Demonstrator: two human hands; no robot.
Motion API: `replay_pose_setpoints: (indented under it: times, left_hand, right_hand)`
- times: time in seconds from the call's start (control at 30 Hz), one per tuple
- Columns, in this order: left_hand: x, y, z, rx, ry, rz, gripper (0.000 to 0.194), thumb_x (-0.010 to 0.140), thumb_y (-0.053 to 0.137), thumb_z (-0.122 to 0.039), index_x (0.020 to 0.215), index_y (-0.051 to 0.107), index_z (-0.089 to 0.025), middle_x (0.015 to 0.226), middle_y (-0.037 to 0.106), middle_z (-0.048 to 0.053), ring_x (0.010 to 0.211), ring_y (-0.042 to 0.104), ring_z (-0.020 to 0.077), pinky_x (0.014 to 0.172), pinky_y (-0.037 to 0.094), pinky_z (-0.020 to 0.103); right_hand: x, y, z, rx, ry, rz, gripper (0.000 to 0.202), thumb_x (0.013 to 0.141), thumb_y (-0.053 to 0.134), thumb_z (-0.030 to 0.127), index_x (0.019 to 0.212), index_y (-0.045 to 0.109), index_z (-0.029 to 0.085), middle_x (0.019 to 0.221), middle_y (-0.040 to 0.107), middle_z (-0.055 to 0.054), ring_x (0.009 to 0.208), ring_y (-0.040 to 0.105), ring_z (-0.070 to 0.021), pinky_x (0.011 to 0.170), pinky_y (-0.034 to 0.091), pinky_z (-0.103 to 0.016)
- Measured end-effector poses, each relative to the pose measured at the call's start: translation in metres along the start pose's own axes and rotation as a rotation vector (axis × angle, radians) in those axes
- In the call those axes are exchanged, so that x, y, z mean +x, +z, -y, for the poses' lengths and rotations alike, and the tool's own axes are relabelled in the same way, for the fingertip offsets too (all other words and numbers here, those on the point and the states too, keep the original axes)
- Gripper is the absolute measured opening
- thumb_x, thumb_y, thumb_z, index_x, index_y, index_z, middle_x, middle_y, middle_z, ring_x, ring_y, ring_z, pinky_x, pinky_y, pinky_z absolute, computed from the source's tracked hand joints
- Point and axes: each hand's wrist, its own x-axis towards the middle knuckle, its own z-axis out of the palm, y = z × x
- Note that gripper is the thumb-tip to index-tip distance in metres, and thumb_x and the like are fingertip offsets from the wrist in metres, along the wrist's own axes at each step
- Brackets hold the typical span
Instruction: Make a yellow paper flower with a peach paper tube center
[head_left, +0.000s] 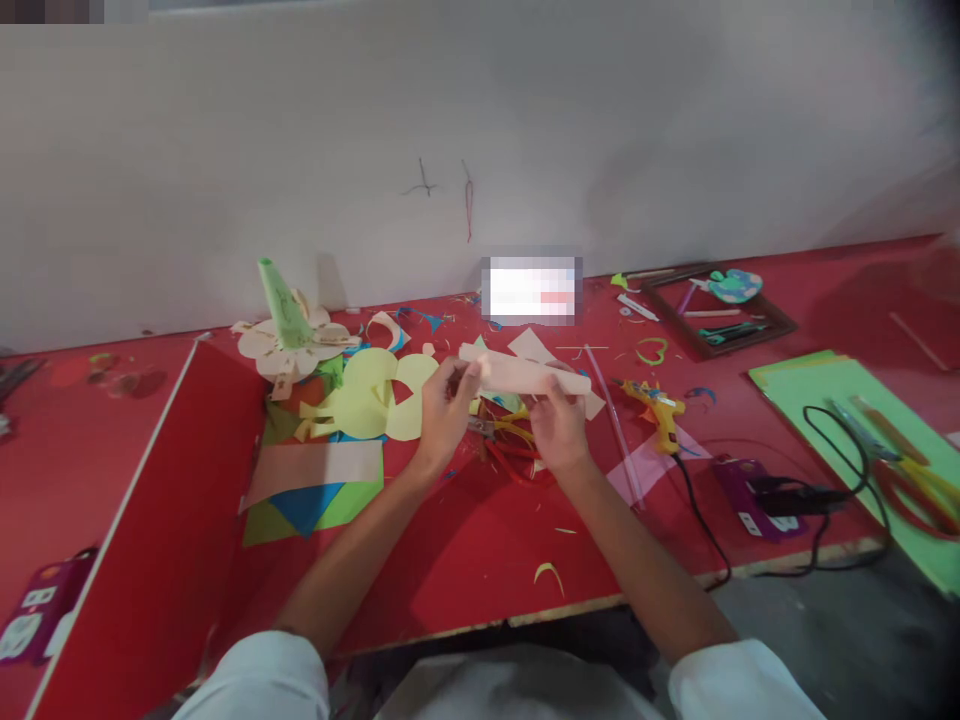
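A pale pink paper tube (525, 374) is held level above the red table. My left hand (448, 405) grips its left end, the thumb lying on its front. My right hand (559, 425) holds it near the right end, fingers closed round it from below. Beneath the hands lie scissors with yellow handles (514, 429) and a red-handled tool (507, 466), both partly hidden. Left of my left hand rest yellow-green paper petal shapes (367, 395). A green paper cone (285, 305) stands on a pale flower-shaped paper further left.
A yellow glue gun (658, 412) with a black cable lies right of my hands, beside a clear rod (615, 420). Further right are a purple box (754, 500), a brown frame (712, 345) and green sheets (802, 375). A red divider (161, 510) stands at left.
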Motion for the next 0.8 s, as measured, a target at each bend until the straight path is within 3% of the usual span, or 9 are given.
replay_pose_setpoints:
  times: [0.1, 0.3, 0.47, 0.57, 0.7, 0.8]
  left_hand:
    - [0.003, 0.000, -0.003, -0.165, -0.090, 0.018, 0.041, 0.097, 0.065, -0.059, 0.091, 0.072, -0.020, 0.084, 0.067, 0.004, 0.074, 0.058, 0.0138, 0.066, 0.045, 0.025]
    - [0.012, -0.003, 0.003, -0.250, -0.234, -0.083, 0.046, 0.085, 0.078, -0.063, 0.076, 0.065, -0.019, 0.069, 0.052, -0.002, 0.059, 0.043, 0.0095, 0.053, 0.036, 0.022]
    - [0.010, -0.002, 0.004, -0.224, -0.169, -0.087, 0.054, 0.087, 0.073, -0.069, 0.073, 0.057, -0.020, 0.066, 0.041, -0.004, 0.059, 0.033, 0.0100, 0.052, 0.029, 0.024]
    - [0.007, -0.001, 0.002, -0.078, -0.088, -0.084, 0.053, 0.094, 0.067, -0.066, 0.072, 0.055, -0.019, 0.068, 0.042, -0.003, 0.062, 0.036, 0.0110, 0.056, 0.030, 0.025]
    - [0.002, 0.000, 0.000, 0.063, 0.006, -0.103, 0.046, 0.099, 0.064, -0.056, 0.073, 0.054, -0.019, 0.068, 0.044, -0.002, 0.065, 0.038, 0.0123, 0.059, 0.030, 0.026]
    - [-0.003, 0.002, -0.001, 0.111, 0.023, -0.126, 0.044, 0.098, 0.067, -0.054, 0.073, 0.054, -0.020, 0.068, 0.043, -0.003, 0.064, 0.037, 0.0122, 0.058, 0.029, 0.027]
  right_hand:
    - [0.007, -0.006, 0.004, 0.023, -0.006, -0.035, 0.032, 0.082, 0.087, 0.036, 0.106, 0.067, 0.028, 0.118, 0.080, -0.002, 0.115, 0.074, -0.0207, 0.093, 0.062, -0.035]
    - [0.008, -0.003, 0.015, -0.039, -0.004, 0.180, 0.037, 0.079, 0.090, 0.034, 0.104, 0.064, 0.031, 0.125, 0.078, -0.002, 0.132, 0.067, -0.0247, 0.112, 0.055, -0.047]
    - [0.003, 0.004, 0.014, -0.085, -0.014, 0.256, 0.037, 0.078, 0.092, 0.033, 0.098, 0.061, 0.030, 0.124, 0.078, -0.003, 0.136, 0.063, -0.0254, 0.119, 0.048, -0.051]
    - [0.002, 0.005, 0.011, -0.113, -0.026, 0.284, 0.036, 0.078, 0.092, 0.034, 0.097, 0.062, 0.030, 0.120, 0.078, -0.003, 0.135, 0.064, -0.0253, 0.120, 0.047, -0.052]
    - [-0.003, 0.006, 0.005, -0.095, -0.004, 0.269, 0.038, 0.079, 0.091, 0.039, 0.103, 0.062, 0.030, 0.126, 0.077, -0.004, 0.133, 0.065, -0.0247, 0.111, 0.056, -0.047]
    - [-0.006, 0.006, -0.002, -0.060, 0.014, 0.181, 0.037, 0.081, 0.089, 0.038, 0.106, 0.063, 0.030, 0.129, 0.075, -0.003, 0.125, 0.069, -0.0223, 0.100, 0.062, -0.041]
